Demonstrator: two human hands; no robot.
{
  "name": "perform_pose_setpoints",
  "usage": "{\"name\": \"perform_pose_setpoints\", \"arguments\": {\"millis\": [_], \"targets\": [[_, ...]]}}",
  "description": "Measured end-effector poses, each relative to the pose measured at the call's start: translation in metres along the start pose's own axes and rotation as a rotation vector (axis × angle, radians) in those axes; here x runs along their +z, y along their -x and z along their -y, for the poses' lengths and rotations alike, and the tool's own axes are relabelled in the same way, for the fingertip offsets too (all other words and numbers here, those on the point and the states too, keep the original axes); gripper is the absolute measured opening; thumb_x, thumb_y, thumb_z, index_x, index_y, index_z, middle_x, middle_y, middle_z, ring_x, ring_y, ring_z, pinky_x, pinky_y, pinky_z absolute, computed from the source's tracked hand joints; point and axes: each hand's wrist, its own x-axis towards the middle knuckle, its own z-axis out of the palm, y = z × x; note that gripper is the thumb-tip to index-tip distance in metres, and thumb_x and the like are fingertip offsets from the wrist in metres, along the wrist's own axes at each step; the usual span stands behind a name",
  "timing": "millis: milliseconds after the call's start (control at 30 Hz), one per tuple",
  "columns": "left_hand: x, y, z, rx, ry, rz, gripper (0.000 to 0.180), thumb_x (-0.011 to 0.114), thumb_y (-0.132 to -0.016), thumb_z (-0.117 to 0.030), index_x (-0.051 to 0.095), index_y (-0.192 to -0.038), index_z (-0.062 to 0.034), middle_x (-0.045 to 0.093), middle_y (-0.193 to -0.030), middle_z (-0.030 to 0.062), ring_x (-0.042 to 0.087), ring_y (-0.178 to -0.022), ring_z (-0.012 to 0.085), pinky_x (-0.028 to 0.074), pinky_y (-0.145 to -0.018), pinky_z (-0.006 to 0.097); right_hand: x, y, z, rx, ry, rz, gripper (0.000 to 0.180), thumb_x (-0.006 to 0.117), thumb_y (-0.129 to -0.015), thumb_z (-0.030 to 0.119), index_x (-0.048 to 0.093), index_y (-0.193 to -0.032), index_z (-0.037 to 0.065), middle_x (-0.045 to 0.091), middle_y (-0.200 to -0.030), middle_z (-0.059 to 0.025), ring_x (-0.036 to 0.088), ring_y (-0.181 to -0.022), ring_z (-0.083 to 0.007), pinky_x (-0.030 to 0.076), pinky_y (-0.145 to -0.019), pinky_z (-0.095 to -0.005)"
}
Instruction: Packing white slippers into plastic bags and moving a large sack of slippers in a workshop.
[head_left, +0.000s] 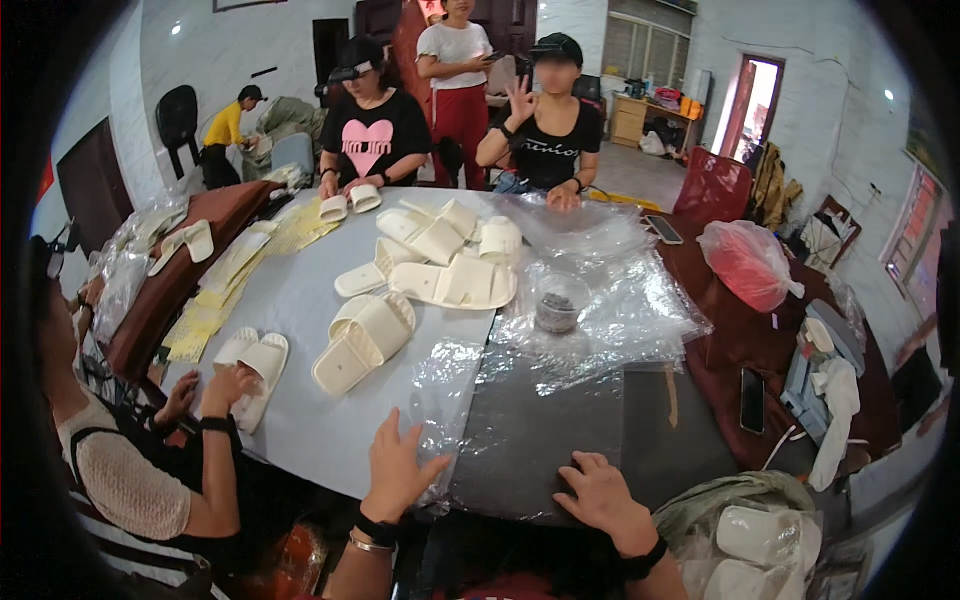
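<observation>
My left hand (398, 468) is raised over the table's near edge with its fingers apart and nothing in it. My right hand (605, 497) holds nothing, its fingers spread above the dark near part of the table. Beyond my left hand lies a pair of cream slippers (368, 335), one partly over the other. Farther back is a loose pile of cream slippers (440, 255). Clear plastic bags (620, 290) spread over the right half of the table. A round clear container with dark contents (557, 308) stands among them.
At the left, a co-worker's hand (232, 385) touches slippers (265, 370). Across the table, another person's hands touch a pair of slippers (350, 203); someone beside them raises a hand. A phone (752, 400) and a red plastic bag (755, 265) lie right. Bagged slippers (765, 545) sit beside my right arm.
</observation>
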Motion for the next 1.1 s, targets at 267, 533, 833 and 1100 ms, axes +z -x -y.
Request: {"name": "perform_pose_setpoints", "arguments": {"millis": [267, 533, 833, 1100], "targets": [[0.036, 0.003, -0.016, 0.02, -0.253, 0.185, 0.066, 0.063, -0.076, -0.047, 0.048, -0.124, -0.004, 0.036, -0.136, 0.0206, 0.03, -0.129, 0.0376, 0.026, -0.091, 0.068, 0.001, 0.003, -0.002, -0.025, 0.057, -0.091, 0.041, 0.068, -0.072, 0.033, 0.062, -0.103, 0.007, 0.053, -0.114, -0.0197, 0.05, -0.107, -0.0354, 0.047, -0.084, -0.0424], [0.042, 0.002, -0.021, 0.094, 0.136, 0.133, 0.053, 0.065, -0.078, -0.026, 0.048, -0.125, -0.0077, 0.044, -0.13, 0.0191, 0.043, -0.119, 0.0351, 0.034, -0.095, 0.053, 0.001, 0.003, -0.001, -0.037, 0.05, -0.106, 0.04, 0.068, -0.072, 0.033, 0.062, -0.102, 0.007, 0.054, -0.113, -0.0205, 0.051, -0.106, -0.0359, 0.047, -0.084, -0.0424], [0.033, -0.009, -0.012, -0.148, 0.705, -0.091, 0.043, 0.07, -0.078, -0.02, 0.056, -0.112, 0.0013, 0.061, -0.102, 0.0158, 0.058, -0.091, 0.0234, 0.046, -0.08, 0.033, 0.0, 0.002, 0.0, -0.027, 0.053, -0.095, 0.038, 0.068, -0.073, 0.032, 0.061, -0.102, 0.008, 0.053, -0.114, -0.0196, 0.051, -0.106, -0.0344, 0.047, -0.084, -0.0419], [0.037, -0.018, -0.006, -0.155, 0.774, -0.147, 0.035, 0.072, -0.075, -0.013, 0.057, -0.103, 0.0014, 0.061, -0.091, 0.0081, 0.057, -0.085, 0.0169, 0.046, -0.077, 0.029, 0.0, 0.0, 0.0, -0.018, 0.074, -0.068, 0.041, 0.068, -0.073, 0.033, 0.06, -0.104, 0.008, 0.053, -0.114, -0.0185, 0.05, -0.108, -0.034, 0.047, -0.083, -0.0424]]}}
